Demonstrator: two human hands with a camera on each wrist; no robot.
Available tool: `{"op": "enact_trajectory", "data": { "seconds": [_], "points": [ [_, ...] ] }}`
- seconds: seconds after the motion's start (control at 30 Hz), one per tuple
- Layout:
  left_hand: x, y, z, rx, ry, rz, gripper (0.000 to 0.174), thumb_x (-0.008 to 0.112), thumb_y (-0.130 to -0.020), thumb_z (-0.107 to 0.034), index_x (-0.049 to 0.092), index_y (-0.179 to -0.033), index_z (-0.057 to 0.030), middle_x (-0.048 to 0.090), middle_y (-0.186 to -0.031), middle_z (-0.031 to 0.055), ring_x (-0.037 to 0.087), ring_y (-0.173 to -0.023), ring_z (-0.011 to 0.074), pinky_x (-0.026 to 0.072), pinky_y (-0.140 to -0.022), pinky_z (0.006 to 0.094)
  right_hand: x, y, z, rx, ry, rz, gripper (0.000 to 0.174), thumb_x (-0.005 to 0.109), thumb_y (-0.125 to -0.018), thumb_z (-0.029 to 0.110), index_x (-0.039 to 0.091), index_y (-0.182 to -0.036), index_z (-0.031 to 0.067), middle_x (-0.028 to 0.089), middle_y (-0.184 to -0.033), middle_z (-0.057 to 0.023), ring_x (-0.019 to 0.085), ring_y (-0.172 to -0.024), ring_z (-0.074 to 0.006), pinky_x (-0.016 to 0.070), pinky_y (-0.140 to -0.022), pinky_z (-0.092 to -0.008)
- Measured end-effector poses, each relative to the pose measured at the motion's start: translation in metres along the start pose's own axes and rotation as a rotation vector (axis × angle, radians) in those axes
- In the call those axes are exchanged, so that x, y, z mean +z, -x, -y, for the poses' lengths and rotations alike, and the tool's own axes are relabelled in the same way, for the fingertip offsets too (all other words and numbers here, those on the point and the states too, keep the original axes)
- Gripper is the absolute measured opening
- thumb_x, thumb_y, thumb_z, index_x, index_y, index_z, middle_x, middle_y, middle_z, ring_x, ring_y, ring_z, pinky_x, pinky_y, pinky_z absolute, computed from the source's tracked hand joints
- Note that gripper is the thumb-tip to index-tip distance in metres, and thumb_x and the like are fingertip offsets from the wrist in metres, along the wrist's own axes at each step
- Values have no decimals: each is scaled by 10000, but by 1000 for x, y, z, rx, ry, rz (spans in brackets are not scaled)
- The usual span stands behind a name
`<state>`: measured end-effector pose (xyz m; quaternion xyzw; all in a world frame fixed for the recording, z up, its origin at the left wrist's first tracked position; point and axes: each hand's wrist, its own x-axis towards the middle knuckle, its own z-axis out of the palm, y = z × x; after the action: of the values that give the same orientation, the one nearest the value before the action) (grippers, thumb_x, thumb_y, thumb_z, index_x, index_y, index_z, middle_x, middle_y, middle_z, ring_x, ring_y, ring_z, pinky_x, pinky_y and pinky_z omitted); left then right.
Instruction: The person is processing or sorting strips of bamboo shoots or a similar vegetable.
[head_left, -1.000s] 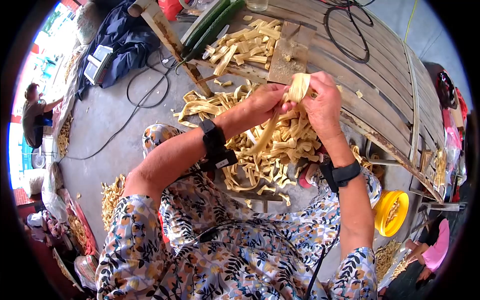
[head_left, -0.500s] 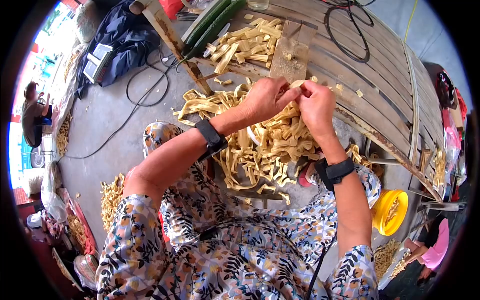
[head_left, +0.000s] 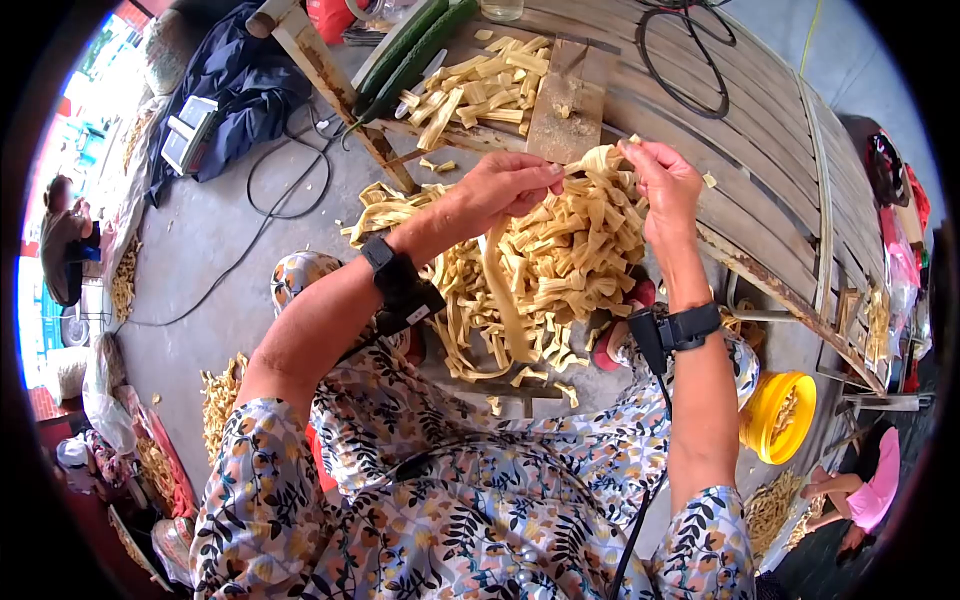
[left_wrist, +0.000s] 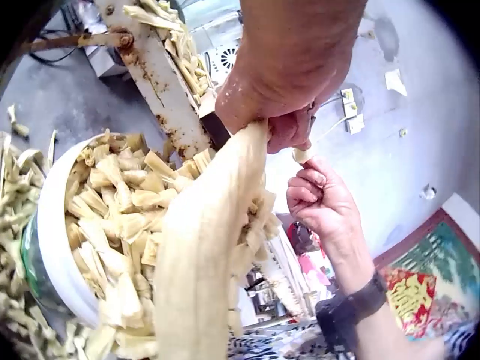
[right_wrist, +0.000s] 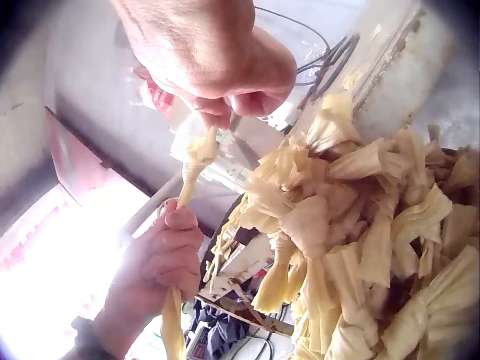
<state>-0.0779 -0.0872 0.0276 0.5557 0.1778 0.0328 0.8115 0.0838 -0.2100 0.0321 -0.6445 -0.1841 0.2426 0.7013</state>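
In the head view my left hand grips a long, flat, pale yellow strip, like tofu skin, whose free length hangs below the fist. My right hand is raised to its right, thumb and forefinger pinching the strip's short end. Between the hands, the right wrist view shows a small knot just under the right fingertips, with the strip running taut down into the left fist. Below both hands is a heap of knotted strips; the left wrist view shows these filling a white-rimmed bucket.
A slatted wooden platform with a rusty frame lies ahead, bearing a wooden board, short cut pieces, cucumbers and a coiled cable. At right stands a yellow bucket. Other people sit at both sides.
A wide loop of strip was round the right fingers at first; the hands then met. Now they have drawn apart, the left hand moving left, with a small knot pulled between them.
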Motion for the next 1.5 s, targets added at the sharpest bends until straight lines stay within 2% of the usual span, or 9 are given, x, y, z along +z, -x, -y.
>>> {"op": "enact_trajectory", "data": {
  "seconds": [0.3, 0.4, 0.6, 0.73, 0.83, 0.97, 1.07, 1.2, 1.5],
  "points": [
    [-18, -1, 6, -120, 415, 253, 246, 391, -935, -231, 463, -757, -78, 266, -540, -107, 215, -425, 1, 165, -390, 157, 12, 17, 14, 234, 3, 310, 279, 679, -759, 197, 599, -974, 38, 604, -757, 11, 552, -664, -40, 378, -473, -140],
    [-14, -1, 6, -105, 412, 307, 243, 385, -937, -236, 468, -759, -93, 261, -536, -114, 203, -420, 0, 159, -383, 163, 22, 20, 6, 241, -98, 619, 259, 692, -739, 174, 603, -943, 43, 584, -729, 10, 503, -605, -16, 361, -465, -128],
    [-14, -4, 1, -142, 433, 297, 242, 394, -934, -238, 468, -753, -95, 257, -531, -118, 191, -411, 1, 161, -382, 160, 23, 16, -1, 231, -290, 369, 97, 670, -729, 82, 615, -801, 45, 485, -610, 45, 333, -465, -5, 231, -409, -149],
    [-15, -4, 1, -136, 399, 289, 240, 395, -934, -233, 475, -765, -82, 274, -533, -112, 192, -405, 6, 162, -378, 155, 20, 13, 3, 241, -306, 330, 96, 676, -721, 77, 608, -780, 44, 454, -587, 51, 313, -463, -1, 210, -405, -157],
    [-18, -3, 2, -116, 317, 286, 248, 401, -932, -235, 500, -792, -56, 339, -550, -88, 266, -428, 17, 224, -401, 151, 20, 12, -2, 244, -263, 358, 105, 669, -746, 121, 601, -763, 42, 483, -598, 44, 366, -476, -5, 258, -408, -148],
    [-17, 2, 0, -54, -40, 156, 255, 434, -920, -236, 531, -819, -23, 427, -598, -36, 393, -534, 49, 342, -499, 173, 15, 6, 2, 29, 119, 305, 211, 634, -798, 229, 607, -754, 25, 562, -636, 16, 483, -504, -26, 373, -449, -144],
    [-11, 3, -4, -52, -128, 126, 254, 433, -922, -237, 525, -804, -32, 407, -581, -51, 361, -507, 33, 304, -465, 160, 12, 3, 0, -90, 284, 211, 236, 631, -800, 228, 617, -729, 3, 559, -592, 12, 485, -474, -38, 385, -445, -164],
    [-13, -6, -2, -71, 97, 173, 258, 423, -926, -240, 500, -770, -49, 357, -545, -74, 297, -463, 13, 239, -422, 151, 12, 3, 6, -203, 243, 67, 270, 607, -810, 209, 615, -683, -29, 550, -558, -6, 483, -462, -48, 392, -441, -193],
    [-23, -10, 1, -79, 178, 206, 261, 425, -925, -242, 496, -756, -56, 343, -521, -74, 272, -432, 13, 212, -390, 167, 5, -9, 4, -174, 191, 60, 246, 604, -792, 197, 635, -707, -31, 582, -577, -41, 489, -458, -66, 384, -444, -193]
  ]
}}
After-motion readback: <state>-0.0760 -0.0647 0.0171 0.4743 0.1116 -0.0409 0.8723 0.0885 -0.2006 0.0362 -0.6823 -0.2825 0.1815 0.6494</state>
